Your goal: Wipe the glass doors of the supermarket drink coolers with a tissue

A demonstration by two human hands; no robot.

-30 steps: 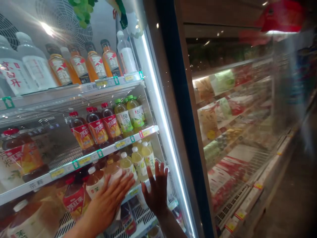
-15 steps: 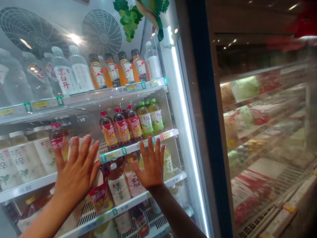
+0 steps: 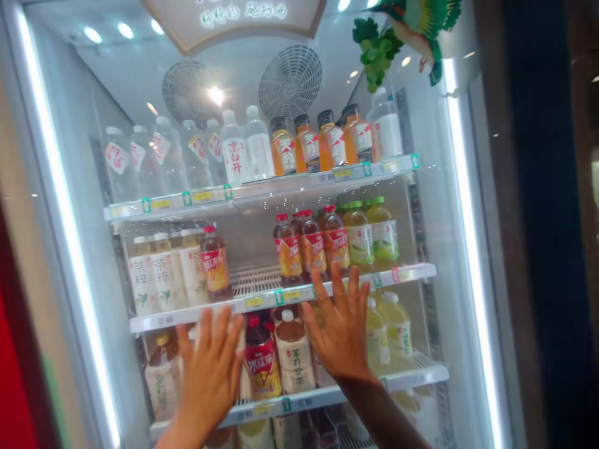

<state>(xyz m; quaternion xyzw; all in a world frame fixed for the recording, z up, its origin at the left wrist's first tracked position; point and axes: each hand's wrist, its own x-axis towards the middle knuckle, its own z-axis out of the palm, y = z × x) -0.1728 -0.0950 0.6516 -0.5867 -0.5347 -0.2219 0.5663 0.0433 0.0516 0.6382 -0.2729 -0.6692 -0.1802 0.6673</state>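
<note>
Drink bottles [image 3: 286, 251] on apparently wire shelves [image 3: 255, 282]

A white light strip [image 3: 64, 212] is glowing at nine o'clock, and a matching right-hand strip [image 3: 471, 249] is shining at three. Towards twelve, a round fan grille [image 3: 290, 84] is showing in a pale panel [image 3: 236, 68]. Round white lights [image 3: 125, 30] are gleaming at ten, a red surface [image 3: 10, 362] is standing at eight, and a dark-blue upright [image 3: 533, 187] is rising beyond three.

upper right: green grape cluster [image 3: 378, 57] beside bird figure [image 3: 423, 38]. upper left: row of clear bottles [image 3: 166, 156]. near centre: red-capped bottles [image 3: 312, 246], standing.
</note>
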